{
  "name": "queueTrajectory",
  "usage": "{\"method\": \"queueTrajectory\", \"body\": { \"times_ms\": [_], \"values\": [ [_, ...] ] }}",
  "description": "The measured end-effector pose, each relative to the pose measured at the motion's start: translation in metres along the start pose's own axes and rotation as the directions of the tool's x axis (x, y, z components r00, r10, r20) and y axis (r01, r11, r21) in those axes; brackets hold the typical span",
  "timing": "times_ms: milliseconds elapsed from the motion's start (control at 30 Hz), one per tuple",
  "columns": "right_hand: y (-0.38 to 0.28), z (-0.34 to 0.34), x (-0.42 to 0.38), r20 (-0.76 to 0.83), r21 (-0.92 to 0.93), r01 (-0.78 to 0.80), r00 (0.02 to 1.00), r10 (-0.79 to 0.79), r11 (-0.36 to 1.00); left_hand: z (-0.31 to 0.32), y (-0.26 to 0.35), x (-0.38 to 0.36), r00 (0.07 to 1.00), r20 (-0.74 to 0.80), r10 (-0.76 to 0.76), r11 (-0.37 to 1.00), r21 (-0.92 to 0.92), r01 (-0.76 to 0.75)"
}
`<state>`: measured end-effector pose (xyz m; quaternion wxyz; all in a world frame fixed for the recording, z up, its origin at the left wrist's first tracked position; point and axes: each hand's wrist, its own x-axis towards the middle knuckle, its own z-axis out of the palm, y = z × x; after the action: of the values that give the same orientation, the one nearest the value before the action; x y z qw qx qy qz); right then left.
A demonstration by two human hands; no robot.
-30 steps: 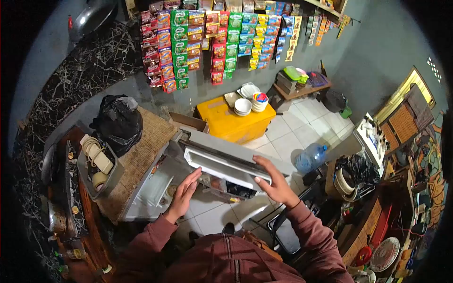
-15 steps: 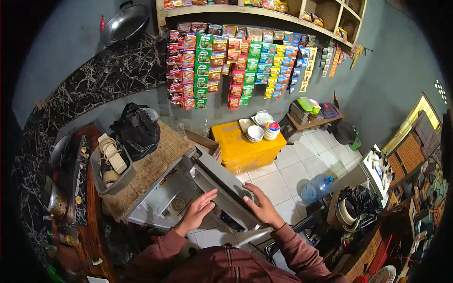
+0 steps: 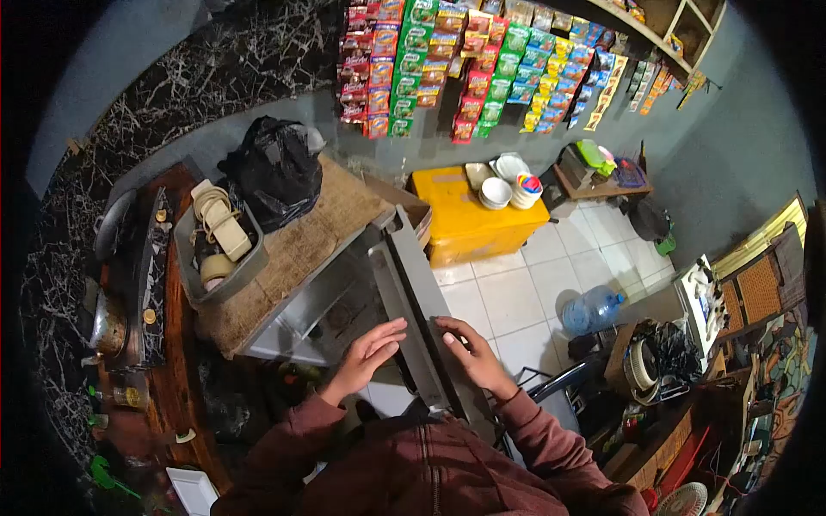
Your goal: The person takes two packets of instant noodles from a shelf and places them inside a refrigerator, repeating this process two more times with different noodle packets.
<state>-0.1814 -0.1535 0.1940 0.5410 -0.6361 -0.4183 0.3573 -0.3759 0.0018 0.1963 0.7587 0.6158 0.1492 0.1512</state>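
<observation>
My left hand [image 3: 372, 357] is open, its fingers straight and close together, over the inner side of a grey fridge door [image 3: 422, 320]. On the door's other side is my right hand [image 3: 473, 357], also open, with fingers bent slightly and the fingertips right at its outer edge. The door stands ajar between both palms, its lower end close to my jacket. To the left, the small fridge [image 3: 284, 331] shows part of its pale interior, with the lower part dark.
A grey bin [image 3: 249, 265] with a coiled cord and a black plastic bag [image 3: 274, 172] sit on the fridge top. Beyond are a yellow box [image 3: 443, 232] with bowls and a blue water jug [image 3: 594, 310] on the tiles. Sachet strips [image 3: 413, 64] hang behind.
My view has tilted lower. The fridge door has swung inward toward the fridge front, with my hands staying on either side of it.
</observation>
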Motion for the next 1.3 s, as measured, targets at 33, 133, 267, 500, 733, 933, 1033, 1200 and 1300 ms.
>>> {"method": "queueTrajectory", "body": {
  "times_ms": [33, 133, 267, 500, 733, 933, 1033, 1200, 1300],
  "values": [
    [0.000, 0.007, 0.000, -0.002, 0.006, -0.014, 1.000, 0.014, 1.000, -0.005, -0.001, -0.003, 1.000, 0.018, 0.008, 1.000, -0.004, -0.008],
    [-0.002, 0.031, 0.000, -0.022, 0.107, -0.034, 0.999, 0.037, 0.994, -0.015, -0.006, -0.017, 0.999, 0.020, -0.036, 0.999, -0.003, 0.036],
    [-0.003, 0.063, 0.004, -0.018, 0.060, 0.022, 1.000, -0.021, 0.998, -0.027, 0.002, -0.038, 0.992, 0.047, -0.120, 0.985, 0.129, 0.113],
    [-0.003, 0.111, 0.015, 0.032, 0.112, 0.065, 0.997, -0.069, 0.992, -0.058, 0.022, -0.061, 0.997, 0.040, -0.070, 0.895, 0.444, 0.045],
    [-0.018, 0.135, 0.028, 0.168, 0.256, -0.130, 0.982, 0.089, 0.958, -0.080, 0.047, -0.074, 0.992, 0.125, -0.004, 0.536, 0.838, -0.103],
    [-0.020, 0.128, 0.031, 0.166, 0.198, -0.087, 0.985, 0.054, 0.976, -0.082, 0.063, -0.061, 0.952, 0.249, 0.176, 0.570, 0.763, -0.305],
    [-0.021, 0.111, 0.029, 0.110, 0.178, -0.085, 0.992, 0.066, 0.980, -0.080, 0.065, -0.047, 0.948, 0.266, 0.178, 0.608, 0.728, -0.318],
    [-0.011, 0.048, 0.028, 0.005, 0.178, -0.053, 0.999, 0.053, 0.983, -0.058, 0.075, 0.002, 0.951, 0.241, 0.192, 0.484, 0.820, -0.306],
    [-0.003, 0.006, 0.026, -0.039, 0.187, -0.034, 0.998, 0.042, 0.982, -0.037, 0.079, 0.038, 0.949, 0.242, 0.204, 0.493, 0.812, -0.313]
  ]
}}
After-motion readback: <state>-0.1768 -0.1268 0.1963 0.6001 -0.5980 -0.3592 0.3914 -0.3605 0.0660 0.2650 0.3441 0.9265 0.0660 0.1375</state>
